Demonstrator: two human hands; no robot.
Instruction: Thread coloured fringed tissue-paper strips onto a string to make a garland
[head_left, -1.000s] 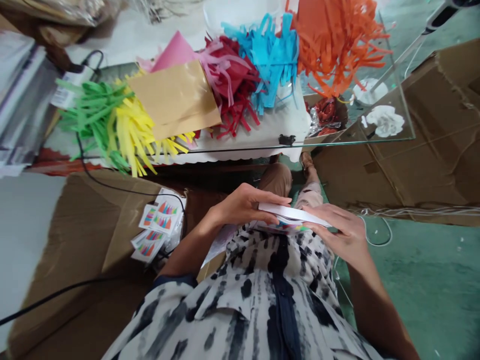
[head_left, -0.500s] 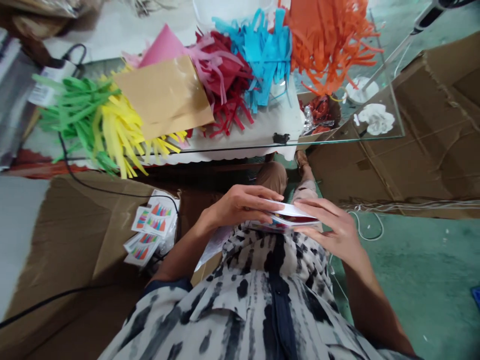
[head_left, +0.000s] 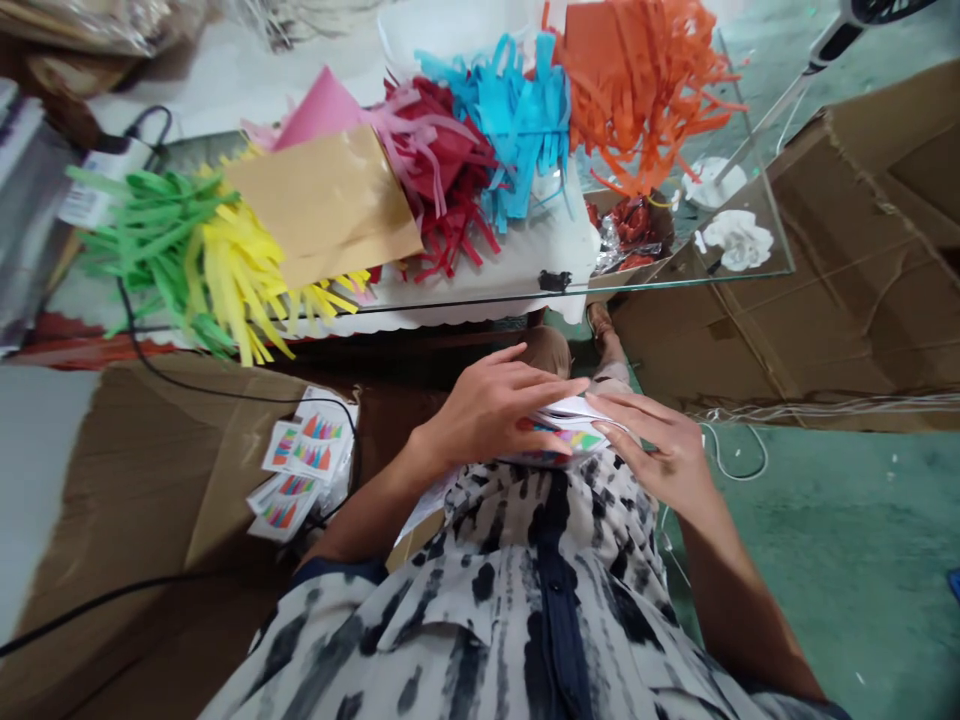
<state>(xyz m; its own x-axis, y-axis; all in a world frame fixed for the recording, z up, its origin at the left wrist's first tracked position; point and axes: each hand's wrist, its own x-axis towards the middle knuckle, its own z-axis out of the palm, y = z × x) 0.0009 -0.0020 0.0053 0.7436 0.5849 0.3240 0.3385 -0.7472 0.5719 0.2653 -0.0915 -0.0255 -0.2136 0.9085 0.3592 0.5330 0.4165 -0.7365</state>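
In front of my waist, both hands hold a small flat packet [head_left: 576, 440] with a white upper edge and a printed face of colourful tassels. My left hand [head_left: 487, 405] grips its left side, the thumb over the printed face and fingers lying across the top edge. The right end is pinched between the thumb and fingers of my right hand [head_left: 664, 440]. The fingers cover parts of the packet, so its contents cannot be seen. Similar printed cards [head_left: 311, 450] lie to the left, in an open cardboard box [head_left: 150, 470].
Across the glass tabletop [head_left: 465, 297] lie green [head_left: 154, 225], yellow [head_left: 240, 270], red [head_left: 446, 150], blue [head_left: 521, 120] and orange [head_left: 637, 80] paper tassels. Tan paper [head_left: 330, 205] covers some. A black cable [head_left: 210, 388] hangs over the left box. Cardboard [head_left: 825, 310] stands at right.
The packet's top, which gaped with dark red inside, is now pressed nearly flat. My left hand has slid right across it, and its printed face now shows more.
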